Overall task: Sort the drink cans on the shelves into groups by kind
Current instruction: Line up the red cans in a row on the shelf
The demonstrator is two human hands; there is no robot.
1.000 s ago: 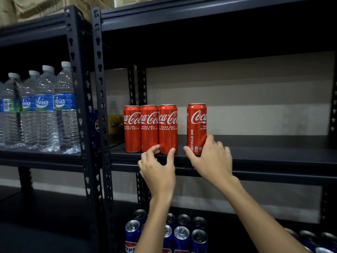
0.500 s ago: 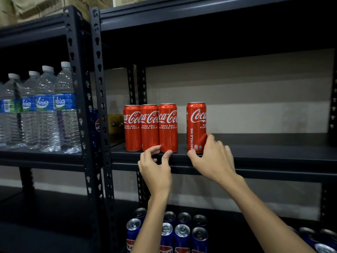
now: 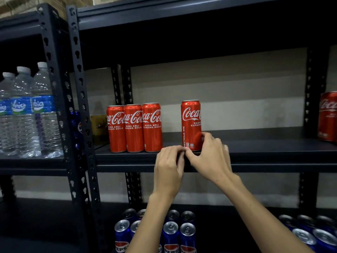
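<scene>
Four red Coca-Cola cans stood upright on the middle shelf [image 3: 255, 152]: a row of three [image 3: 134, 127], touching side by side near the shelf's left post, and a lone can [image 3: 190, 123] apart to their right w/ bare shelf between. Long axis of every can vertical. The right hand [image 3: 209, 157] lay at the lone can's foot, thumb on the can's front-left near the base and fingers [image 3: 209, 137] curled round its right side, i.e. the hand gripped the can low down. The left hand [image 3: 168, 165] sat just left of it at the shelf's front lip, fingers bent over the edge and its fingertips meeting the right thumb; whether it held anything cannot be told, and it touched no can so far as seen.

Key relation: the lone can lay directly ahead of and above the right hand, and the row of three lay to that can's left, across the gap. Right hand nearer the lone can; left hand nearer the row. Judged next move: slide or lift the lone can leftward to close up w/ the row. The gap gave room, though the left hand sat in front of it. Risk, as a judgement: a low grip on a tall can may tip it, and the front edge was close.

Further Coca-Cola cans [image 3: 328, 117] stood at the far right of the same shelf, well apart. Blue Pepsi cans [image 3: 171, 236] were grouped on the shelf below; water bottles [image 3: 27, 110] stood on the neighbouring rack to the left.
</scene>
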